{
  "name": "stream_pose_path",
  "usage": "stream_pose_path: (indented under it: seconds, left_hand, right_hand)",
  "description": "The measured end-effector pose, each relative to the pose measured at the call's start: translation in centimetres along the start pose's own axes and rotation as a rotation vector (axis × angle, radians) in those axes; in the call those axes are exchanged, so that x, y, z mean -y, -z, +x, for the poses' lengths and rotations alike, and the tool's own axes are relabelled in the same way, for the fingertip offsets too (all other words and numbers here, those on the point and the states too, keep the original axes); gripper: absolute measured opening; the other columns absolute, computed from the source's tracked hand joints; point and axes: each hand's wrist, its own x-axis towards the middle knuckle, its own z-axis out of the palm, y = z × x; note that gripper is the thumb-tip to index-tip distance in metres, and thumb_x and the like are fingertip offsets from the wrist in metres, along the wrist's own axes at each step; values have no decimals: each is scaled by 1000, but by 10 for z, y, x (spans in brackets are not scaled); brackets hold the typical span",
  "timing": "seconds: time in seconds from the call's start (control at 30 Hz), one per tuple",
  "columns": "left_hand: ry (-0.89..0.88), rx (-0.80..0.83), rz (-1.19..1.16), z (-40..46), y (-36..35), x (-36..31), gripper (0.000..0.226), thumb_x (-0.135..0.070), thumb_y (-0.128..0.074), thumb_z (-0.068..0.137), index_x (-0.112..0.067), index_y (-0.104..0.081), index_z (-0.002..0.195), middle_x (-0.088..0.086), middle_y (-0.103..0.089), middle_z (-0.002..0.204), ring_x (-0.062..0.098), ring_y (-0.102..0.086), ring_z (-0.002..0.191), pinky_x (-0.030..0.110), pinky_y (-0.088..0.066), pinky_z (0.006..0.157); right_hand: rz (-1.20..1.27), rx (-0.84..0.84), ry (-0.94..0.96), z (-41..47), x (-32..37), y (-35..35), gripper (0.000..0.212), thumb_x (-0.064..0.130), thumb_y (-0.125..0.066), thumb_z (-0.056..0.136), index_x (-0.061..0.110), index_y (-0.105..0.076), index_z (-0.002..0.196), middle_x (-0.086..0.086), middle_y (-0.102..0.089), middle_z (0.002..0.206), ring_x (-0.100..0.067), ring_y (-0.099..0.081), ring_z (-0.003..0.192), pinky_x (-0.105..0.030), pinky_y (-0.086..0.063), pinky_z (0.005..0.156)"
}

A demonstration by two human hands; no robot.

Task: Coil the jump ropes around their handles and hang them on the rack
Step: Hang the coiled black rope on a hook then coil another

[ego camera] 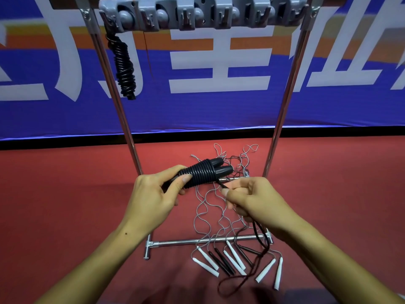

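Observation:
My left hand grips a pair of black handles held side by side, with black rope wound tightly around them. My right hand pinches the loose rope end just beside the coil; the rest of that rope trails down past my wrist to the floor. A finished black coiled rope hangs from the leftmost hook of the grey rack at the top.
Several loose ropes with white and black handles lie tangled on the red floor around the rack's metal base bar. Two chrome posts rise on either side. A blue banner stands behind.

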Motion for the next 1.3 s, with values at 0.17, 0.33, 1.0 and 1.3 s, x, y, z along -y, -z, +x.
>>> stream_pose_path:
  seconds: [0.17,0.33,1.0,1.3]
  left_hand:
    - [0,11,17,-1,0,1,28,-21,-71,101,-48,-69,109,-6,-71,68,15,-67,50,34,-58,55]
    - [30,124,70,2,4,9,7,-35,-68,102,-35,-74,106,-9,-68,65,18,-65,50,38,-60,63]
    - [73,733,192,9,21,10,24,-38,-62,106,-20,-75,98,-8,-62,65,10,-60,48,25,-49,56]
    - [153,915,-170,15,50,-4,26,-27,-62,106,-9,-80,112,12,-64,69,20,-51,56,33,-53,56]
  right_hand:
    - [-82,-116,-16,-4,4,-3,16,17,-69,99,3,-62,103,-2,-80,80,-13,-60,50,-21,-42,44]
    - [-400,-187,77,-7,2,-2,6,24,-68,94,20,-65,90,11,-76,71,-7,-59,51,-30,-53,61]
    - [-1194,149,696,8,-11,27,24,51,-56,101,32,-69,106,12,-52,93,-15,-56,87,-28,-38,70]
    - [-408,359,480,3,0,28,13,24,-82,90,16,-73,97,5,-62,86,-14,-57,77,-30,-47,73]
